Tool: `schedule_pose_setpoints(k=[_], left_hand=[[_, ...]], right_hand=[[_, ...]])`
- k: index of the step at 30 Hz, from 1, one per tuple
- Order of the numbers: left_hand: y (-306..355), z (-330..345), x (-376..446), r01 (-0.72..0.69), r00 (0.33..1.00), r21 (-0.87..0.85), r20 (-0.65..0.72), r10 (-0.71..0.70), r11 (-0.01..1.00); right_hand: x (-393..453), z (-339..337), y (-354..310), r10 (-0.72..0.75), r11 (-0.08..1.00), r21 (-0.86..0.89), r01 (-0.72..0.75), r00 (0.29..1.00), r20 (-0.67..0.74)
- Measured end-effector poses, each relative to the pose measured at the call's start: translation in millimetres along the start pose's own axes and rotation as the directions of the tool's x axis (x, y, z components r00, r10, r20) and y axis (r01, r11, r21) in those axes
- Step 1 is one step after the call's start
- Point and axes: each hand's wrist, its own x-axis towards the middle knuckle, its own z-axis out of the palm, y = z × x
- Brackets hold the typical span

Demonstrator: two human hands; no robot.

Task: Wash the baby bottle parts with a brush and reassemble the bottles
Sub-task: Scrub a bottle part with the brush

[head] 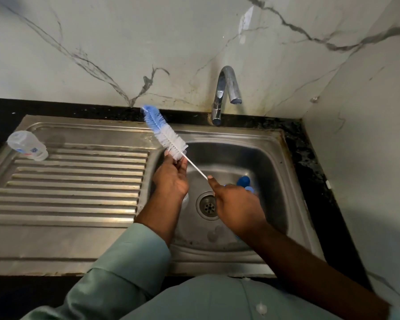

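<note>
While your right hand [237, 204] grips the bottle brush [165, 133] by its thin white handle, your left hand [171, 179] holds the bristle head, fingers [169, 158] curled round its lower white bristles. The brush slants up and left over the steel sink [273, 162], blue tip highest. A clear baby bottle [27, 145] lies on its side on the ribbed drainboard [79, 181], well apart. Blue bottle parts [244, 182] sit in the basin, near the drain [208, 205].
</note>
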Motion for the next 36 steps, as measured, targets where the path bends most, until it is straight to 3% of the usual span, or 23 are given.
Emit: schedule_pose_setpoints(k=[4, 8, 10, 13, 15, 18, 22, 24, 27, 29, 33, 36], left_hand=[[22.7, -7.2, 14.2, -0.019, 1.000, -0.115, 0.015, 0.021, 0.993], [-0.1, -9.5, -6.8, -0.047, 0.998, 0.123, 0.043, 0.042, 0.991], [-2.1, -5.3, -12.9, -0.046, 0.998, 0.096, 0.038, 0.043, 0.994], [18.8, -0.3, -2.3, -0.094, 0.995, -0.035, -0.041, 0.093, 0.995], [18.2, 1.4, -3.6, -0.099, 0.994, 0.008, -0.037, 0.099, 0.995], [-0.9, 6.7, -17.4, -0.043, 0.998, 0.141, 0.049, 0.036, 0.989], [25.0, 10.3, -7.8, -0.067, 0.997, -0.019, -0.034, 0.066, 0.998], [26.6, 8.7, -5.9, -0.048, 0.998, 0.085, -0.026, 0.051, 0.995], [-4.1, 12.2, -20.6, 0.073, 0.989, 0.232, 0.110, -0.100, 0.970], [-6.0, 15.9, -22.1, 0.122, 0.988, 0.169, 0.073, -0.136, 0.978], [19.9, 14.1, -9.6, 0.139, 0.990, -0.071, -0.022, -0.140, 0.988], [20.6, 7.9, -11.1, 0.115, 0.991, -0.133, -0.053, -0.122, 0.984]], right_hand=[[-17.8, -1.4, 5.6, -0.051, 0.995, 0.094, 0.043, 0.995, 0.084], [-5.3, -6.0, 1.7, -0.019, 0.999, 0.042, 0.016, 0.998, 0.067], [3.4, -9.2, -0.8, -0.014, 1.000, -0.004, 0.015, 0.999, 0.037], [-12.9, -10.7, 1.6, -0.079, 0.997, -0.012, 0.081, 0.991, 0.111], [-24.5, -11.2, -2.0, -0.097, 0.995, -0.023, 0.102, 0.983, 0.154], [-1.4, -11.0, -1.2, -0.035, 0.999, -0.038, 0.037, 0.998, 0.051], [-16.0, -10.7, -1.4, -0.103, 0.994, -0.015, 0.106, 0.988, 0.115], [-26.1, -12.3, -2.1, -0.104, 0.994, 0.040, 0.099, 0.982, 0.157], [-3.2, -16.3, -4.0, -0.047, 0.986, 0.164, 0.042, 0.999, 0.026], [2.1, -18.0, -7.3, -0.041, 0.972, 0.231, 0.039, 0.999, 0.002], [-21.5, -15.6, -2.1, -0.115, 0.975, 0.203, 0.091, 0.988, 0.108], [-17.6, -12.2, 2.4, -0.161, 0.929, 0.340, 0.145, 0.987, 0.020]])
